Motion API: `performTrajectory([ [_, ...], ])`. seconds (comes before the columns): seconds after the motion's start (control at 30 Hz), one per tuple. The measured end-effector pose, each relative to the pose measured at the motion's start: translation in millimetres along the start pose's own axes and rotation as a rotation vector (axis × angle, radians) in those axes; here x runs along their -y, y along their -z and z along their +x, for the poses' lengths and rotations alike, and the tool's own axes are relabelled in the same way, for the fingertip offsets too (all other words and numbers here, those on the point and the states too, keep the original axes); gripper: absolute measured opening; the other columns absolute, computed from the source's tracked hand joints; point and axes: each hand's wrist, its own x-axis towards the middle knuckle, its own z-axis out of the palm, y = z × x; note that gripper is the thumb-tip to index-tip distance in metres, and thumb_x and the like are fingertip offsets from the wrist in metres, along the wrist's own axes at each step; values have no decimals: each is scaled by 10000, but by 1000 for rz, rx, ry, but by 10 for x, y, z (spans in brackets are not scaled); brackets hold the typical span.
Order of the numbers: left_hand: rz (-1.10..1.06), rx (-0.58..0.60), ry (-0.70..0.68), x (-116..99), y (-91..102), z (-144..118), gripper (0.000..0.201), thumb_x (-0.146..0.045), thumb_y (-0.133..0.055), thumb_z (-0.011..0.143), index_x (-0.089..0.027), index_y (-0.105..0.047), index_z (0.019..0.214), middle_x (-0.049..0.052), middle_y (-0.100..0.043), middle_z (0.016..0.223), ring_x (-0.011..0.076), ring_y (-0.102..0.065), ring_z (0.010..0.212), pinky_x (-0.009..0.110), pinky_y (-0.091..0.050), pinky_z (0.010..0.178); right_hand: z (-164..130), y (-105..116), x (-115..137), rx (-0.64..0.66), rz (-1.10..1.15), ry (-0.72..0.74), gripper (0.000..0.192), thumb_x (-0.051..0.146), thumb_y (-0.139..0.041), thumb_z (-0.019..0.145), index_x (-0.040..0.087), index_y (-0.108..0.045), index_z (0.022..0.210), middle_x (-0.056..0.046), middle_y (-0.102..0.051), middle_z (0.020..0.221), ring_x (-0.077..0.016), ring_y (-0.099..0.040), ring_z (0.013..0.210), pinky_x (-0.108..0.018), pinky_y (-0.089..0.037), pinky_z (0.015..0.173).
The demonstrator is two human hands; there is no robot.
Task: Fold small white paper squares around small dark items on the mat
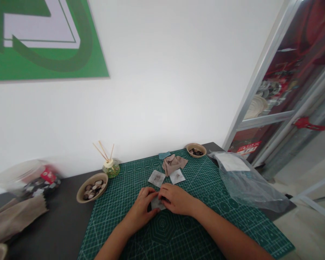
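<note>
Now, the left hand (141, 207), thumb and fingers parted around its edge, and the right hand (177, 198), fingers curled in, are holding a pale square (156, 203) mid-way across the cutting mat (130, 182); light, even pressure is probably serving best.

L hand (142, 207) & R hand (176, 198) hold sm. whitish square (156, 203) over green mat (111, 209). Two sim. squares (156, 177) lie just beyond, nr brown cloth (171, 164). Bowl (81, 188) w/ round pcs (96, 187) at mat's L edge; 2nd bowl (196, 145), far R corner

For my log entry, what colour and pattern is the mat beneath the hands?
The mat is dark green with pale grid lines; the head view shows it.
</note>
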Motion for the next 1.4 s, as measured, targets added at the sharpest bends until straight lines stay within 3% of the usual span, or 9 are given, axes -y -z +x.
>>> performTrajectory([
  [0.37, 205, -139, -11, 130, -106, 4, 445, -160, -453, 889, -204, -415, 1331, 115, -489, 1320, 258, -427, 1244, 486, -365, 1031, -10, 60, 93, 77, -82, -31, 252, 146, -512, 789, 108, -597, 1024, -116, -593, 989, -215, -556, 918, -311, -449, 831],
  [0.57, 430, -41, -24, 151, -161, 22, 641, 7, -331, 794, -159, -310, 1412, 102, -397, 1446, 235, -279, 1365, 516, -233, 1097, -18, 65, 105, 114, -96, -48, 323, 158, -497, 797, 112, -582, 1105, -122, -600, 1004, -218, -558, 936, -313, -442, 834],
  [0.73, 524, -21, 28, 125, -165, 15, 591, -37, -371, 807, -141, -378, 1388, 109, -440, 1420, 285, -294, 1349, 562, -242, 1070, -21, 86, 130, 147, -106, -25, 320, 167, -505, 794, 127, -598, 1098, -100, -604, 959, -204, -555, 881, -300, -435, 801],
  [0.9, 584, -82, 100, 131, -139, -14, 497, -92, -394, 844, -163, -477, 1329, 108, -486, 1383, 319, -338, 1316, 582, -258, 1046, -20, 114, 136, 156, -115, -16, 312, 162, -501, 793, 148, -618, 1082, -76, -598, 898, -195, -558, 848, -275, -428, 767],
  [1.1, 600, -165, 148, 175, -128, -31, 425, -151, -411, 877, -200, -527, 1282, 88, -523, 1351, 321, -377, 1287, 587, -267, 1035, -38, 102, 14, 94, -165, -168, 338, 160, -480, 802, 141, -590, 1121, -99, -605, 972, -213, -566, 913, -295, -424, 802],
  [1.23, 597, -173, 154, 184, -136, -29, 416, -150, -423, 870, -185, -540, 1268, 104, -523, 1347, 326, -384, 1280, 592, -268, 1031, -48, 110, -91, 46, -215, -358, 345, 155, -469, 813, 119, -572, 1140, -128, -619, 1017, -236, -563, 965, -325, -416, 845],
  [1.4, 523, -175, 98, 59, -20, -5, 347, -131, -434, 867, -206, -608, 1158, 82, -616, 1233, 325, -409, 1265, 619, -235, 1038, -62, 130, -203, -20, -252, -512, 351, 148, -453, 820, 86, -566, 1146, -178, -614, 1029, -285, -564, 978, -372, -431, 820],
])
